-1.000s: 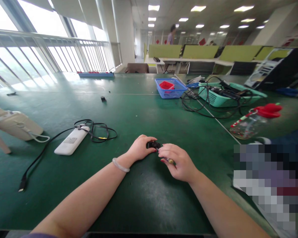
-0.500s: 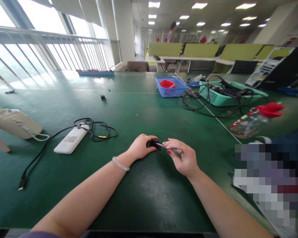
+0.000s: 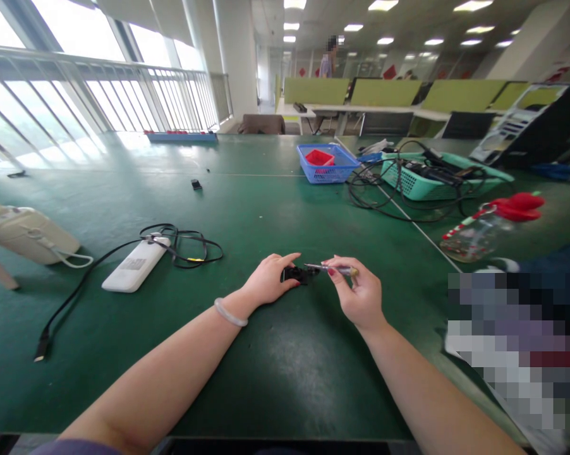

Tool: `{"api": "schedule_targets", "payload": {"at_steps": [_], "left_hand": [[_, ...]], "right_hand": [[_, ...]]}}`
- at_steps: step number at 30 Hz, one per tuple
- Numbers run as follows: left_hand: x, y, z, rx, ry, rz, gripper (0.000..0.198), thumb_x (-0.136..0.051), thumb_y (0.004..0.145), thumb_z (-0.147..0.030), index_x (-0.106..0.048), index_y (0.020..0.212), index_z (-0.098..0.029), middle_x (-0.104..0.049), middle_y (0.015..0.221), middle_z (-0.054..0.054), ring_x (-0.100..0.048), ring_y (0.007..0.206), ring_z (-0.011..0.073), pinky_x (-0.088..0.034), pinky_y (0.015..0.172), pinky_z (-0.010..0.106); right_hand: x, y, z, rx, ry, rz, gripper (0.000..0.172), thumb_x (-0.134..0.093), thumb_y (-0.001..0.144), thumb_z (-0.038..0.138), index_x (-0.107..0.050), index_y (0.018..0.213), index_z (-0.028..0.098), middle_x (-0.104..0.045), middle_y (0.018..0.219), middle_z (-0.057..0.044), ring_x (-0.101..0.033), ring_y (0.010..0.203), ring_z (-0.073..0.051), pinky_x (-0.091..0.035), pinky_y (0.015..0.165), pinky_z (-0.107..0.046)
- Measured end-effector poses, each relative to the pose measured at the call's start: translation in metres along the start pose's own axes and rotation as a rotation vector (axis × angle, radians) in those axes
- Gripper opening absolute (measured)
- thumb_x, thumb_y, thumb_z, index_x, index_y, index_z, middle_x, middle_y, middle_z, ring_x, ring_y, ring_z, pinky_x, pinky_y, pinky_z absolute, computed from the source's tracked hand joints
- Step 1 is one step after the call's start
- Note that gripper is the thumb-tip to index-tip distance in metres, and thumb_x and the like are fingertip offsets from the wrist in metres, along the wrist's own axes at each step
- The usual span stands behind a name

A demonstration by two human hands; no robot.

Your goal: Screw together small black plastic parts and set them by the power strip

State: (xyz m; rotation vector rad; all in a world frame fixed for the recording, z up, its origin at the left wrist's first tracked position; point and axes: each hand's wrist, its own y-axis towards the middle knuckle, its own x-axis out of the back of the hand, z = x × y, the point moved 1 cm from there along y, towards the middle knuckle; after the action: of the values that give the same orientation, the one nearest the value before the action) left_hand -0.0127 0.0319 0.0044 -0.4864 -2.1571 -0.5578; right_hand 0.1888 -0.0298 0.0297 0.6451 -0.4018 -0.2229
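Observation:
My left hand (image 3: 268, 280) rests on the green table, thumb and fingers around a small black part (image 3: 294, 274) whose details are too small to make out. A pale bangle circles that wrist. My right hand (image 3: 363, 294) pinches a slim screwdriver (image 3: 344, 270) with a thin metal shaft and a yellowish end. It lies nearly level, pointing left, its tip by the upper right side of the black part. Whether the tip touches the part I cannot tell.
On the left are a white power bank (image 3: 136, 264) with a black cable (image 3: 79, 284) and a beige bag (image 3: 33, 234). A small black piece (image 3: 196, 184) lies farther back. Behind stand a blue basket (image 3: 330, 174) and a teal basket (image 3: 411, 185) of cables. A bottle (image 3: 474, 237) is at right.
My right hand has shifted slightly right and the screwdriver has swung to nearly level, its tip raised. My left index finger has straightened and lifted a little.

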Motion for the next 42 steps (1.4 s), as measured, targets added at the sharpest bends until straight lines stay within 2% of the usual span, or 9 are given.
{"api": "schedule_targets", "payload": {"at_steps": [8,12,18,25,29,33,35,38,42], "left_hand": [[0.004,-0.001,-0.001,-0.077,0.082,-0.027,0.051,-0.071,0.077,-0.035,-0.06,0.126,-0.024,-0.069,0.117,0.005,-0.055,0.111,0.0255,-0.044,0.101,0.041],[0.004,-0.001,-0.002,-0.081,0.087,-0.011,0.044,-0.07,0.078,-0.035,-0.064,0.12,-0.024,-0.072,0.107,0.005,-0.056,0.105,0.0247,-0.046,0.098,0.04],[0.004,0.0,-0.003,-0.066,0.072,-0.002,0.04,-0.071,0.077,-0.034,-0.065,0.116,-0.026,-0.072,0.109,0.003,-0.056,0.106,0.0249,-0.045,0.098,0.04],[0.003,0.0,-0.001,-0.069,0.057,0.004,0.04,-0.072,0.076,-0.034,-0.065,0.115,-0.026,-0.072,0.109,0.004,-0.057,0.105,0.0241,-0.045,0.098,0.041],[0.003,0.0,0.0,-0.076,0.068,-0.004,0.04,-0.073,0.076,-0.035,-0.065,0.115,-0.025,-0.072,0.108,0.003,-0.057,0.104,0.0241,-0.045,0.097,0.04],[0.002,0.0,0.0,-0.075,0.073,-0.022,0.041,-0.075,0.074,-0.039,-0.066,0.111,-0.024,-0.072,0.107,0.004,-0.058,0.103,0.0237,-0.045,0.096,0.039],[0.002,0.0,0.0,-0.068,0.071,-0.021,0.04,-0.075,0.074,-0.039,-0.066,0.111,-0.025,-0.072,0.107,0.004,-0.058,0.103,0.0238,-0.045,0.095,0.039],[0.003,0.0,-0.002,-0.056,0.073,-0.009,0.042,-0.077,0.073,-0.038,-0.066,0.112,-0.026,-0.072,0.107,0.004,-0.058,0.105,0.0245,-0.045,0.096,0.04],[0.004,0.0,-0.003,-0.048,0.078,0.004,0.045,-0.078,0.071,-0.037,-0.066,0.113,-0.026,-0.072,0.106,0.004,-0.057,0.104,0.0249,-0.045,0.096,0.04]], "right_hand": [[-0.005,-0.002,-0.013,-0.161,0.15,-0.037,0.015,-0.063,0.088,0.036,-0.061,0.092,0.022,-0.069,0.088,-0.004,-0.069,0.084,-0.02,-0.056,0.084,-0.039],[-0.009,-0.003,-0.012,-0.15,0.1,0.005,0.015,-0.063,0.088,0.037,-0.062,0.089,0.022,-0.069,0.087,-0.004,-0.069,0.084,-0.02,-0.055,0.085,-0.038],[-0.008,-0.003,-0.009,-0.121,0.07,-0.132,0.015,-0.063,0.088,0.038,-0.061,0.089,0.023,-0.067,0.086,-0.004,-0.068,0.084,-0.019,-0.055,0.087,-0.039],[-0.012,-0.001,-0.016,-0.213,0.104,-0.039,0.023,-0.064,0.086,0.043,-0.058,0.086,0.021,-0.067,0.08,-0.003,-0.069,0.074,-0.018,-0.058,0.073,-0.032],[-0.01,0.0,-0.002,-0.089,-0.076,0.039,0.014,-0.06,0.09,0.036,-0.06,0.086,0.022,-0.068,0.082,-0.003,-0.067,0.078,-0.019,-0.057,0.079,-0.035],[-0.01,0.0,0.01,0.132,-0.22,0.22,0.003,-0.058,0.09,0.025,-0.061,0.09,0.025,-0.07,0.085,-0.001,-0.066,0.079,-0.019,-0.047,0.101,-0.048],[-0.009,-0.001,0.012,0.215,-0.247,0.268,0.006,-0.058,0.088,0.022,-0.061,0.093,0.026,-0.07,0.087,0.0,-0.067,0.079,-0.019,-0.042,0.106,-0.052],[-0.004,-0.001,0.012,0.246,-0.243,0.225,0.009,-0.059,0.087,0.021,-0.061,0.095,0.026,-0.071,0.087,0.0,-0.068,0.079,-0.019,-0.043,0.106,-0.052],[0.002,0.002,0.008,0.135,-0.151,0.122,0.005,-0.059,0.089,0.025,-0.062,0.092,0.025,-0.072,0.086,-0.002,-0.069,0.083,-0.02,-0.045,0.105,-0.049]]}}
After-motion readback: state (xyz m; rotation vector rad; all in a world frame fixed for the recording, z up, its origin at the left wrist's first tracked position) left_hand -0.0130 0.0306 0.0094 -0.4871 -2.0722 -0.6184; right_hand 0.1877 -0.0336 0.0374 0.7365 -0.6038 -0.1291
